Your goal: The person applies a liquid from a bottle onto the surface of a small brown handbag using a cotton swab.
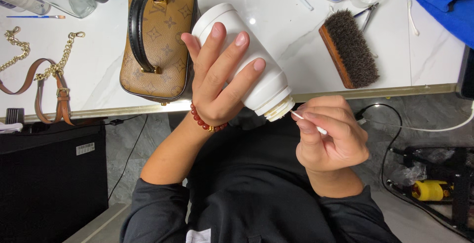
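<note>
Item: white bottle (pixel 244 60), uncapped, tilted mouth-down over our lap, our left hand (pixel 217 82) wrapped around it. Right hand (pixel 331 134) pinches a cotton swab (pixel 308 123) at the mouth, seemingly to wet its tip. Behind, on the tabletop (pixel 296 40): brown handbag (pixel 158 40), bristle brush (pixel 349 48).

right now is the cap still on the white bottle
No, the white bottle, tipped in the left hand, shows a bare threaded neck with no cap, and the right hand holds a swab at it.

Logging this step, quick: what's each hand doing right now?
Left hand: closed around the tilted white bottle.
Right hand: pinching a thin white swab at the bottle's open mouth.
</note>
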